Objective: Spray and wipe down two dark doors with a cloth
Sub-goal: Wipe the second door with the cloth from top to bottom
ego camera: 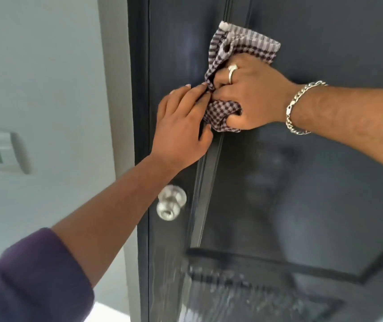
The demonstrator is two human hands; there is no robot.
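A dark grey panelled door (301, 170) fills the right side of the head view. A crumpled checked purple-and-white cloth (236, 45) lies against the door's upper panel. My right hand (250, 96), with a ring and a chain bracelet, grips the cloth and holds it on the door. My left hand (181, 126) reaches up beside it, and its fingertips pinch the cloth's left edge. Wet streaks show on the lower panel. No spray bottle is in view.
A round silver door knob (170, 202) sits below my left hand near the door's left edge. The dark door frame (139, 89) runs beside a pale wall (46, 66), which carries a white switch plate (0, 148).
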